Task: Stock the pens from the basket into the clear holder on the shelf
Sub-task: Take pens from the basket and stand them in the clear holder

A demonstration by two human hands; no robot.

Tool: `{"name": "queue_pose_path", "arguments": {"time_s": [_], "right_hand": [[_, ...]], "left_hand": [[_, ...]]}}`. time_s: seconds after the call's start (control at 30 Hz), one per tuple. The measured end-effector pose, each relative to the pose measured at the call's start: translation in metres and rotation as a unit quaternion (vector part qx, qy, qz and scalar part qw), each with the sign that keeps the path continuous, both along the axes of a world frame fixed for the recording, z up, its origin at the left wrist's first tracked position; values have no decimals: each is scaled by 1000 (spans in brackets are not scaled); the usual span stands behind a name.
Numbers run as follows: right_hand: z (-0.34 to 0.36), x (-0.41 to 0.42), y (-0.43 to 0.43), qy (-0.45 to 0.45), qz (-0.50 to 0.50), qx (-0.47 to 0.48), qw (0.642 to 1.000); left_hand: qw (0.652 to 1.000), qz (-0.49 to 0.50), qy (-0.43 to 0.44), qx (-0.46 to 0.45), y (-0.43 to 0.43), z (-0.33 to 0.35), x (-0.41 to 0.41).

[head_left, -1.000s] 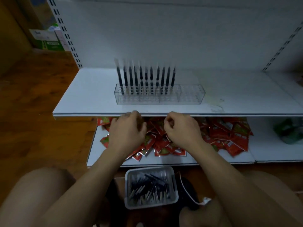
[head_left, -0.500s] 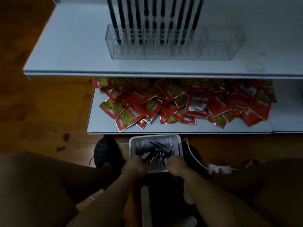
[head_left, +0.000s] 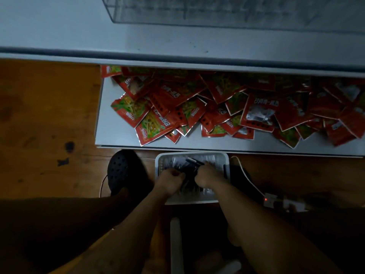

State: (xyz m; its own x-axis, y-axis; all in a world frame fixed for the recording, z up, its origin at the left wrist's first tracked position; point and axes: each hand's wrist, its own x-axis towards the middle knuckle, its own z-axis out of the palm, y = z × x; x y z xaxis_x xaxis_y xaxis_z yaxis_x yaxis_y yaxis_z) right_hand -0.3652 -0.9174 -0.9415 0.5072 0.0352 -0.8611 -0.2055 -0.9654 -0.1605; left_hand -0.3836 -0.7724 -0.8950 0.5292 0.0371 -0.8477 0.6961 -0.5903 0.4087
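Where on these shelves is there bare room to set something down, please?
The upper shelf is bare left of the clear holder and along the strip before its front edge. The lower shelf has only a narrow strip left of the red packets, which crowd the rest. The basket is crowded with pens.

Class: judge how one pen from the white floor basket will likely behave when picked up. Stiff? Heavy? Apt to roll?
Probably stiff: the pens look like straight, thin sticks. Likely light: many lie heaped in one basket. Possibly apt to roll or slip, being slim and loosely crisscrossed; blur hides their finish.
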Motion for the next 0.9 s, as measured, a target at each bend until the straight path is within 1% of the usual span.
{"name": "queue_pose_path", "arguments": {"time_s": [0.1, 0.23, 0.4, 0.53, 0.77, 0.9], "right_hand": [[6, -1, -7, -29, -10, -21, 999], [22, -12, -13, -15, -66, 12, 998], [68, -22, -15, 22, -132, 90, 987], [124, -18, -16, -10, -174, 183, 968], [214, -22, -20, -59, -208, 284, 934], [255, -21, -23, -62, -207, 346, 913]], "left_hand": [[1000, 17, -4, -4, 2, 6, 0], [999, -6, -34, 11, 8, 29, 1], [996, -37, -84, 19, 13, 67, 7], [988, -66, -141, 17, 16, 110, 10], [958, -118, -259, 34, 28, 190, 16], [929, -143, -335, 64, 32, 236, 19]]}}
